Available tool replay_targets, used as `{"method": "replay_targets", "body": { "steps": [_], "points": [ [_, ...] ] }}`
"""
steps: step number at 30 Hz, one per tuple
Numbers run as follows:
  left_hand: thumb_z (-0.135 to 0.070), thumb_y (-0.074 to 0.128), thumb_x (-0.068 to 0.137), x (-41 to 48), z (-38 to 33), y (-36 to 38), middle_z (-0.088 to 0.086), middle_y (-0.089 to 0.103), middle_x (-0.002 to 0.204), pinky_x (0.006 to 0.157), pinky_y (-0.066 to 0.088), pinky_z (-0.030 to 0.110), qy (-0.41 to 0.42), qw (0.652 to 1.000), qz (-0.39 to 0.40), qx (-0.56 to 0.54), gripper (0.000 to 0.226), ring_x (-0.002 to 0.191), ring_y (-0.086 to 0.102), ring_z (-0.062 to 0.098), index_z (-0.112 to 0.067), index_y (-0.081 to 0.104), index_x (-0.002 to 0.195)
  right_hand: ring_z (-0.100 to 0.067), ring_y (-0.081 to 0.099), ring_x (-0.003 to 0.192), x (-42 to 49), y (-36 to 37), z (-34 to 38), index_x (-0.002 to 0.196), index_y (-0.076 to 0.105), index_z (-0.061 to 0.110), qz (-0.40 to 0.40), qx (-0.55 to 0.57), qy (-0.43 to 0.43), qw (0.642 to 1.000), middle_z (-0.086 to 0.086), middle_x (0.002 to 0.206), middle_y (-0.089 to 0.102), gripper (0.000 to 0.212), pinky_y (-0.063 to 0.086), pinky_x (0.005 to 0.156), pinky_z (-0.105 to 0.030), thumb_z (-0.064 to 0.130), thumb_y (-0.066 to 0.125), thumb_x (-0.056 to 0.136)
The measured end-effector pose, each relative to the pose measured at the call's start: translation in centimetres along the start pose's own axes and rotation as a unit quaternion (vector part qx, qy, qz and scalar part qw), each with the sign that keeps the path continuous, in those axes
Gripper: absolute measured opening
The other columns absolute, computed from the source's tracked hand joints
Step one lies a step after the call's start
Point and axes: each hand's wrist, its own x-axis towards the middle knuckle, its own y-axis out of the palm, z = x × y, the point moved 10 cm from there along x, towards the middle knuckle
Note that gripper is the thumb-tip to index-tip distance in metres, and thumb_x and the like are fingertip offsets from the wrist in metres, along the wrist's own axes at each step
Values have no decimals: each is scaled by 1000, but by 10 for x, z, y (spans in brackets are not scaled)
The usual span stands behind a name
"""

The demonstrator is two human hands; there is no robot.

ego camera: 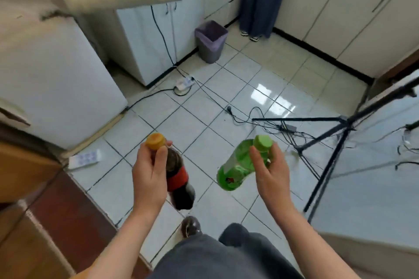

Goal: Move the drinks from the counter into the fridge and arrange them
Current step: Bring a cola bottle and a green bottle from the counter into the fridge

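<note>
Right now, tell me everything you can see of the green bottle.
The green bottle looks like translucent plastic, with a lighter green cap and a pale label, blurred. It hangs tilted above the tiled floor, cap up, base toward the lower left. The right hand grips its neck below the cap; nothing else touches it.

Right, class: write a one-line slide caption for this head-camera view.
Left hand grips a dark drink bottle, right hand a green bottle, both held near their caps above the tiled kitchen floor.
</note>
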Motion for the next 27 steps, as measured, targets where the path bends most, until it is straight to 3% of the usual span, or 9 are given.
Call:
{"method": "replay_targets", "body": {
  "steps": [3, 7, 12, 17, 21, 24, 27],
  "points": [
    [-51, 42, 90, 33, 5, -47, -21, 66, 102, 84, 43, 7, 3, 999, -52, -5, 21, 98, 59, -5, -39, 57, 98, -11, 58, 87, 26, 56, 29, 104, 61, 19, 45, 8, -25, 999, 3, 95, 62, 17, 46, 69, -16, 28, 59, 89],
    [-40, 43, 94, 70, 27, -102, -11, 67, 104, 90, 45, 23, -25, 991, -128, -19, 20, 102, 61, 5, -31, 59, 101, -10, 59, 92, 64, 135, 56, 105, 62, 22, 113, -4, -50, 992, 6, 98, 64, 17, 48, 77, -24, 27, 60, 88],
    [-37, 43, 92, 132, 50, -168, -22, 67, 98, 85, 42, 11, -38, 978, -206, -15, 20, 96, 60, -3, -30, 60, 97, -14, 61, 88, 120, 253, 84, 98, 64, 25, 200, -11, -79, 977, 5, 91, 64, 12, 50, 75, -32, 28, 62, 87],
    [-49, 45, 88, 221, 52, -234, -4, 69, 98, 87, 49, 40, -47, 962, -268, -10, 26, 96, 65, 22, -29, 61, 95, -18, 61, 85, 183, 382, 138, 94, 63, 27, 293, -2, -126, 948, 2, 89, 65, 8, 51, 72, -36, 30, 64, 87],
    [-52, 41, 88, 279, 34, -287, -7, 68, 93, 77, 46, 27, -24, 947, -320, 16, 33, 85, 63, 9, -27, 62, 94, -10, 60, 82, 221, 472, 197, 88, 60, 35, 351, 27, -167, 921, 15, 84, 62, 2, 49, 70, -27, 36, 62, 87],
    [-48, 40, 89, 309, 26, -319, -13, 67, 93, 76, 46, 16, -23, 932, -360, 12, 35, 85, 62, 3, -21, 61, 97, -15, 62, 90, 240, 535, 233, 92, 60, 35, 394, 25, -181, 901, 3, 94, 66, 6, 50, 76, -30, 30, 61, 88],
    [-41, 41, 92, 328, 17, -347, -17, 65, 94, 76, 44, 7, -12, 920, -392, 10, 35, 87, 60, -2, -13, 61, 100, -11, 62, 88, 247, 585, 265, 94, 63, 29, 421, 28, -185, 887, 1, 94, 67, 7, 51, 75, -27, 31, 61, 88]
  ]
}}
